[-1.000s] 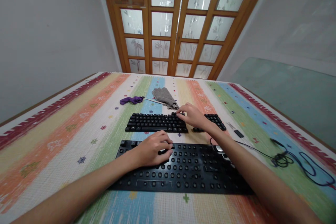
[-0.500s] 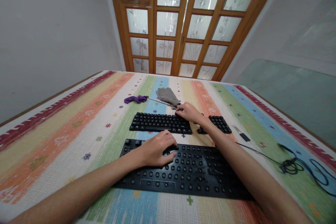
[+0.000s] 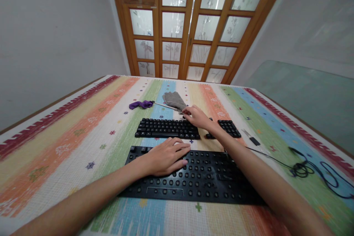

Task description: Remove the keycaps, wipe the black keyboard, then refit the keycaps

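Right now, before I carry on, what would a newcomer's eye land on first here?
First, the long black plastic keyboard, mostly bare of keycaps, lying nearest the person, under the left hand. Just beyond it, small black keycaps sit in neat keyboard-like rows, with the right hand at their far right corner. Everything lies on a multicoloured striped tablecloth, with a crumpled purple cloth farther back.

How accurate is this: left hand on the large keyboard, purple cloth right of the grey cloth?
Wrong side: the head view shows the purple cloth left of the grey cloth. The left hand is on the large keyboard.
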